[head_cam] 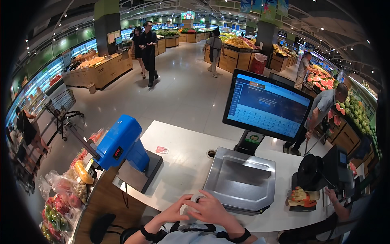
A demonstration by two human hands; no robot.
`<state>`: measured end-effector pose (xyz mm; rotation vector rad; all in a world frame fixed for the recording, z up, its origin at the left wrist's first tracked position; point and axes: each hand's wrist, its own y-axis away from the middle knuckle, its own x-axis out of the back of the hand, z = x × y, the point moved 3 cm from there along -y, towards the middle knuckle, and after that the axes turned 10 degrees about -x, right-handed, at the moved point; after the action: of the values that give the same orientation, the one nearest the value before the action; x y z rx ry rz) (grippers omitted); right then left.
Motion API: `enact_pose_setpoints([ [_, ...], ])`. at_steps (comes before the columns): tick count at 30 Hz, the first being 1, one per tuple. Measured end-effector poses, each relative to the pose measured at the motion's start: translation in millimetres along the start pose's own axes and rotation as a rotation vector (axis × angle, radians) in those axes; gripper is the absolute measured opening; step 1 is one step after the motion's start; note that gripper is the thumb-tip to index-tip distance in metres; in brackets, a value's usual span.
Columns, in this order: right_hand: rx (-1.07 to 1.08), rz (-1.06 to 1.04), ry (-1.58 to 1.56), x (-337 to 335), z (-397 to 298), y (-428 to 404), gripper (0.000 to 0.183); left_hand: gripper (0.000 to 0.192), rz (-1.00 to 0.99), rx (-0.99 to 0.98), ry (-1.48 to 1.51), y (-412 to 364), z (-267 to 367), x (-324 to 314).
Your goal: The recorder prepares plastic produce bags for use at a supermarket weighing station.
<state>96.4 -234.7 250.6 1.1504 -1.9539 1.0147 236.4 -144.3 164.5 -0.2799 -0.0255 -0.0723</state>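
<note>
My left hand (175, 210) and my right hand (210, 209) meet at the counter's near edge, their fingers around a pale roll (193, 205), perhaps of tape or labels. The fingers hide much of it. A black band circles each wrist. Just right of my hands is a weighing scale with a steel pan (240, 180), nothing lying on it. Its touchscreen (268, 105) stands behind the pan, lit and tilted. To the left, a blue machine (122, 143) with a small red display stands on a metal base. A small red and white packet (161, 149) lies on the white counter (179, 167).
Bagged fruit (62, 201) lies at the left, near a black stool (102, 228). At right are work gloves (303, 198), a black device (335, 167) and a co-worker's hand (332, 195). A person leans near the watermelons (356, 109). Beyond stand a shopping cart (62, 105) and walking people.
</note>
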Motion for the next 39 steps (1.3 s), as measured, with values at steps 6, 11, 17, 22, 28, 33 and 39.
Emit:
enact_pose_setpoints([
  [6,0.021,0.068,0.01,-9.0,7.4,-2.5,0.027,0.077,-0.056,0.096,-0.069,-15.9,17.5,-11.2],
  [11,0.027,0.037,0.036,-5.6,-0.8,-4.4,0.026,0.066,-0.355,0.372,-0.13,-2.7,-42.5,-3.0],
  [17,0.015,0.086,0.021,-4.3,8.0,-3.0,0.025,0.066,-0.263,0.19,-0.073,8.8,-64.4,-4.3],
  [22,0.029,0.079,0.046,-3.8,3.8,-5.5,0.025,0.071,-0.365,0.338,-0.009,38.8,-107.6,0.6],
  [28,-0.02,0.097,0.062,-8.2,9.8,5.5,0.029,0.057,-0.497,0.326,-0.075,21.5,-91.8,-7.4],
  [33,-0.004,0.027,-0.022,-2.6,9.4,16.4,0.035,0.059,-0.429,0.286,-0.095,-0.9,-66.0,-7.0],
  [39,-0.176,0.189,-0.001,4.6,33.5,58.2,0.038,0.067,-0.335,0.085,-0.066,-30.7,-88.6,-45.8],
])
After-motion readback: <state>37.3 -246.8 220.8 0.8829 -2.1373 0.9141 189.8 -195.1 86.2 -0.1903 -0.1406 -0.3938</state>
